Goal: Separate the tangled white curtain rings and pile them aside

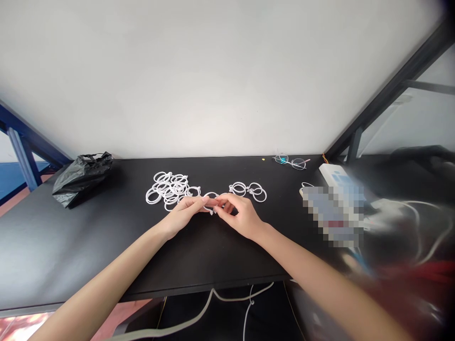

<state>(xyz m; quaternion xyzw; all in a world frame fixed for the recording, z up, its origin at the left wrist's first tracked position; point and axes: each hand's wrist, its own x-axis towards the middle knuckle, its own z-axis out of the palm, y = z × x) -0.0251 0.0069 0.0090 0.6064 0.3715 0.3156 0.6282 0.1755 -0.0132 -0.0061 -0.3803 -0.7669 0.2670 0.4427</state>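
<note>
Over the black table, my left hand (188, 208) is closed around the near side of a white curtain ring (211, 193), whose upper arc shows above the fingers. My right hand (239, 212) pinches at the same ring from the right, thumb and fingertips by its small eyelet (212, 212). The fingers hide most of this ring. Just left of my left hand lies a heap of white curtain rings (170, 187), overlapping one another. Beyond my right hand are a pair of rings (239, 189) and another small group of rings (259, 192).
A crumpled black plastic bag (83, 177) sits at the table's left. Eyeglasses (290, 161) lie near the wall at the back right. On the right are a blurred-out flat object (332, 215), a white power strip (337, 177) and cables. A pale cable (192, 319) hangs below the table's front edge.
</note>
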